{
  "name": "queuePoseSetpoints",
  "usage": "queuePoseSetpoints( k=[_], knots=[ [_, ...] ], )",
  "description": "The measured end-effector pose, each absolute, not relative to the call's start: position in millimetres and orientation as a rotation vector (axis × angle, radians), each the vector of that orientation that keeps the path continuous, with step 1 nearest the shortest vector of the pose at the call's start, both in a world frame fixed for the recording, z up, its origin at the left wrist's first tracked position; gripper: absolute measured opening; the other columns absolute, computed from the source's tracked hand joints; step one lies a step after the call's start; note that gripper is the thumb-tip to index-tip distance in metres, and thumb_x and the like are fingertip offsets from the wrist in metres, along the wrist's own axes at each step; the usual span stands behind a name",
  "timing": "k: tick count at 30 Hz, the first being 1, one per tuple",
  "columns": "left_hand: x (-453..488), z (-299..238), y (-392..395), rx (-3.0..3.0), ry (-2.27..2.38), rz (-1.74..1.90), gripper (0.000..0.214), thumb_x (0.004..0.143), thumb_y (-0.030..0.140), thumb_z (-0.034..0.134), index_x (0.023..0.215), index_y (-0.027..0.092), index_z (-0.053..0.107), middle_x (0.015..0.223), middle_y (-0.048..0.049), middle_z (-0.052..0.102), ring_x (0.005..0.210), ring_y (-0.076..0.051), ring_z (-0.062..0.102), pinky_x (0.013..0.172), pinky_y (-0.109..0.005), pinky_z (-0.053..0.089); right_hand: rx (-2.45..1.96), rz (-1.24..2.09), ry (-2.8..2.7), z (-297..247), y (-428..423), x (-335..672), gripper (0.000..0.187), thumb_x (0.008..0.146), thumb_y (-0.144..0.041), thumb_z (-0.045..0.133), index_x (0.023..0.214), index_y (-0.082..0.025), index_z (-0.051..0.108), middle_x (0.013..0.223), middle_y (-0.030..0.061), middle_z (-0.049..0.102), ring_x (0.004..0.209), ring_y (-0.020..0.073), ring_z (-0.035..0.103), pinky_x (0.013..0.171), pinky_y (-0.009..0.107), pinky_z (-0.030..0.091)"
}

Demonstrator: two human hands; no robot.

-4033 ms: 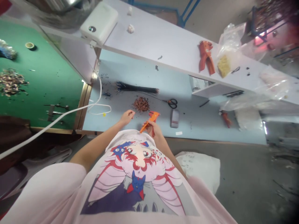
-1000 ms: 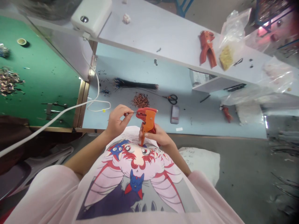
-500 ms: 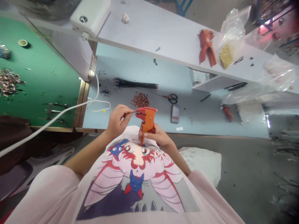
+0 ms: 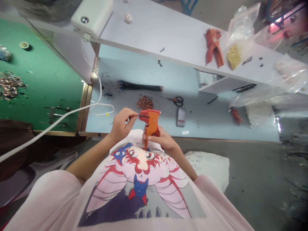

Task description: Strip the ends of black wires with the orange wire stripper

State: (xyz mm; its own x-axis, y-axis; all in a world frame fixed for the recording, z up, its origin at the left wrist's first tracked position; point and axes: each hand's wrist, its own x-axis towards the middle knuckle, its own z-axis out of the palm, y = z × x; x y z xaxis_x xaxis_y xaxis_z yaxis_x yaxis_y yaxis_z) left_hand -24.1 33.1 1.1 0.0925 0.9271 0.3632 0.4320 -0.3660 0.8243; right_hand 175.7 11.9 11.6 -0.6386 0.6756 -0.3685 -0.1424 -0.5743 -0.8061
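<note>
My right hand (image 4: 160, 138) is closed round the handles of an orange and red wire stripper (image 4: 152, 123), held upright near the bench's front edge. Between the thumb and fingers of my left hand (image 4: 124, 122) is a thin dark wire (image 4: 140, 115); its tip reaches into the stripper's jaws on the left. Whether the jaws press on the wire is too small to tell. Just beyond the tool lies a pile of copper-coloured scraps (image 4: 145, 102). Behind that pile stretches a bundle of black wires (image 4: 141, 86) with pale ends.
Black-handled scissors (image 4: 178, 101) and a phone-like box (image 4: 181, 117) lie right of the scraps. On the raised shelf (image 4: 149, 32) rest another red wire stripper (image 4: 213, 48) and a bag of yellow pieces (image 4: 233, 57). A white cable (image 4: 60, 120) crosses at left.
The stripper has shifted very slightly left in the view. Both hands keep their holds, and the wire stays at the jaws.
</note>
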Motion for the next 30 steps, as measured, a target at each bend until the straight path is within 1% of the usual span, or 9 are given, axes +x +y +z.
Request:
queuePoseSetpoints(
  k=[4,10,15,19,25,30],
  knots=[
    [-24.1,0.0,34.4,1.837,1.325,1.239,0.012,0.087,0.022,0.051,0.089,0.019,0.062,0.081,-0.0036,0.061,0.073,-0.012,0.053,0.061,-0.025,0.043,-0.937,2.226,-1.027,12.9,11.9,175.1,0.034,0.071,-0.033,0.073,0.092,-0.015,0.053,0.079,0.0031,0.062,0.072,0.0157,0.062,0.067,0.031,0.054],
    [-24.8,-2.3,35.5,1.892,1.34,1.199,0.011,0.086,0.024,0.052,0.087,0.019,0.062,0.078,-0.0033,0.061,0.069,-0.012,0.052,0.061,-0.024,0.043,-0.983,2.212,-1.029,11.4,12.2,174.9,0.034,0.071,-0.035,0.072,0.092,-0.016,0.053,0.079,0.003,0.062,0.072,0.0158,0.062,0.066,0.031,0.054],
    [-25.2,0.0,35.4,1.93,1.373,1.213,0.008,0.083,0.023,0.056,0.084,0.019,0.063,0.075,-0.0019,0.061,0.062,-0.01,0.049,0.061,-0.024,0.043,-1.01,2.183,-1.052,10.4,11.9,173.6,0.03,0.073,-0.034,0.071,0.09,-0.016,0.055,0.076,0.002,0.061,0.069,0.0152,0.062,0.066,0.031,0.054],
    [-25.7,1.5,34.6,1.948,1.409,1.223,0.008,0.082,0.022,0.057,0.084,0.019,0.064,0.075,-0.0016,0.061,0.059,-0.009,0.047,0.058,-0.023,0.041,-1.042,2.158,-1.12,11.1,12.3,171.7,0.026,0.076,-0.034,0.068,0.088,-0.016,0.055,0.07,0.0014,0.061,0.063,0.014,0.061,0.062,0.029,0.053],
    [-26.2,1.3,32.2,2.019,1.464,1.256,0.009,0.08,0.021,0.058,0.085,0.02,0.066,0.074,-0.0023,0.061,0.065,-0.011,0.054,0.059,-0.023,0.042,-1.037,2.138,-1.167,12.5,13.1,170.2,0.026,0.077,-0.035,0.067,0.087,-0.015,0.055,0.068,0.002,0.062,0.061,0.0141,0.061,0.06,0.029,0.053],
    [-27.2,0.4,31.7,2.087,1.504,1.219,0.011,0.079,0.022,0.058,0.085,0.021,0.068,0.073,-0.002,0.062,0.068,-0.012,0.056,0.061,-0.023,0.043,-1.083,2.113,-1.232,12.3,13.1,169.4,0.027,0.077,-0.038,0.066,0.084,-0.015,0.055,0.066,0.0028,0.062,0.058,0.0149,0.061,0.057,0.029,0.052]
  ],
)
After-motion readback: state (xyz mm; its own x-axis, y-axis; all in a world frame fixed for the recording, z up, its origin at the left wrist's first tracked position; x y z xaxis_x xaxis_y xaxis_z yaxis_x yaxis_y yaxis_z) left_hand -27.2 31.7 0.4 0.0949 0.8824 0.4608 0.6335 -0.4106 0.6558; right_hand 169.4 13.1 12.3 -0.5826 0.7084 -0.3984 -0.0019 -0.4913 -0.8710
